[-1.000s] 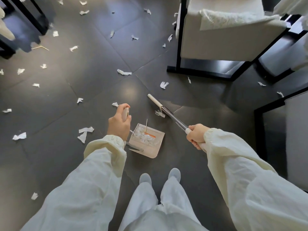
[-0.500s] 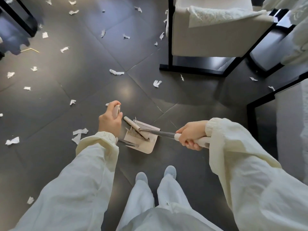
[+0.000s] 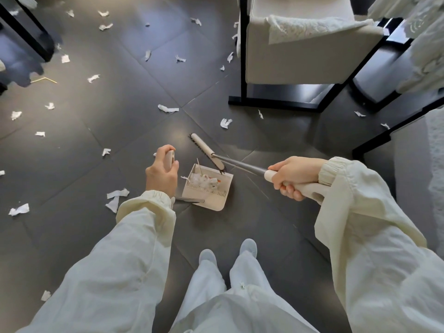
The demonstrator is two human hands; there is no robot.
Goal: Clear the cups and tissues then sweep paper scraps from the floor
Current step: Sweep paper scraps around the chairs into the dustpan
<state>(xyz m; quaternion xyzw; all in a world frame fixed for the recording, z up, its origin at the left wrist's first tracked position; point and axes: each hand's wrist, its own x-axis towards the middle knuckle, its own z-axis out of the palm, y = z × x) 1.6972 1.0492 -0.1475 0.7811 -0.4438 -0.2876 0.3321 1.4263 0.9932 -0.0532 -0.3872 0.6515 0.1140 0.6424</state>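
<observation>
Head view: the left hand [image 3: 162, 177] grips the handle of the beige plastic dustpan [image 3: 216, 203], which rests on the dark tiled floor [image 3: 134, 92] amid white paper scraps [image 3: 225, 123]. The right hand [image 3: 293, 176] clasps the cream long-handled broom [image 3: 206, 151]. Keep the pan's lip flat and sweep short strokes inward.

Your left sleeve [image 3: 115, 255], lower left of the frame: loose pale cream cloth, thin, crinkled, faintly shiny, gathered into an elastic cuff [image 3: 153, 200]. Your right sleeve [image 3: 374, 236], right side: same cloth, same puckered cuff [image 3: 329, 171]. Your trousers [image 3: 230, 296], bottom centre: white, wide-legged, creased. Rounded pale grey shoe toes [image 3: 248, 246] show below the hems. Your left hand [image 3: 162, 175] and right hand [image 3: 294, 175] are bare.
</observation>
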